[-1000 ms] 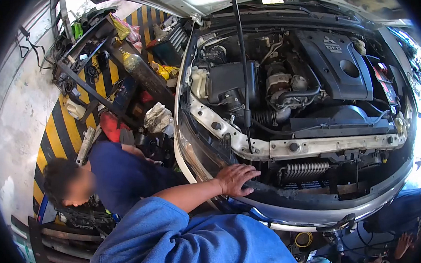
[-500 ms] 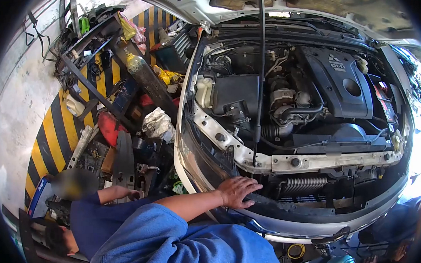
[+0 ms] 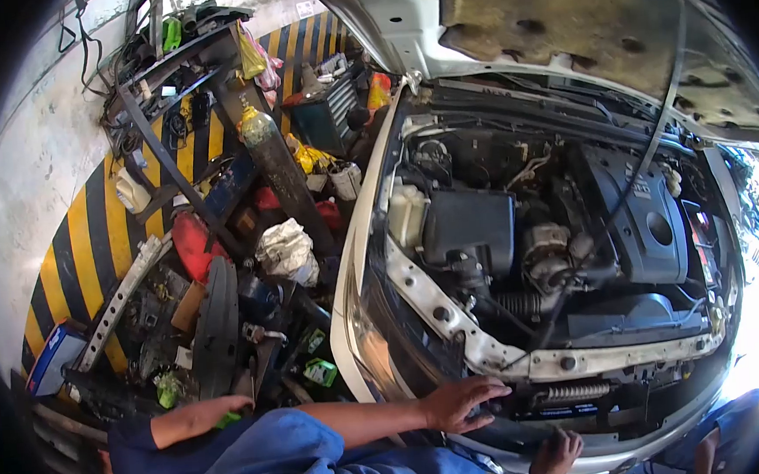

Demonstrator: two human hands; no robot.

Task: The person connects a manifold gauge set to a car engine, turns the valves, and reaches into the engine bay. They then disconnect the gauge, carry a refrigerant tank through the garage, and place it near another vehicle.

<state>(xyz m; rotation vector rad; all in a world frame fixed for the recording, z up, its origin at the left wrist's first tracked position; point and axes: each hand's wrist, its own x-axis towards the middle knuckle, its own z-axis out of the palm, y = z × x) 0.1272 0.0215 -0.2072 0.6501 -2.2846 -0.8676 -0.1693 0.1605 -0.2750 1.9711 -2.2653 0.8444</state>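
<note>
My left hand (image 3: 464, 406) reaches across from a blue sleeve to the front of a white car (image 3: 349, 343) with its hood up. Its fingers are stretched and slightly spread over the dark front edge beside the headlight (image 3: 387, 358), with nothing held. At the bottom, my right hand (image 3: 556, 457) is at the front bumper (image 3: 601, 449), fingers curled; what they hold, if anything, is hidden. Just beyond both hands are the pale radiator support (image 3: 578, 361) and a ribbed metal cooler (image 3: 578, 392).
The engine cover (image 3: 635, 221) and air filter box (image 3: 470, 224) fill the bay; a hood prop rod (image 3: 668, 102) slants across it. A co-worker's arm (image 3: 201, 419) reaches among loose parts at left. A gas cylinder (image 3: 279, 165) leans there. Another person's sleeve (image 3: 726, 429) shows at lower right.
The view has shifted, putting the car further right and lower. My left hand has moved off its flat rest on the front edge. My right hand has come into view.
</note>
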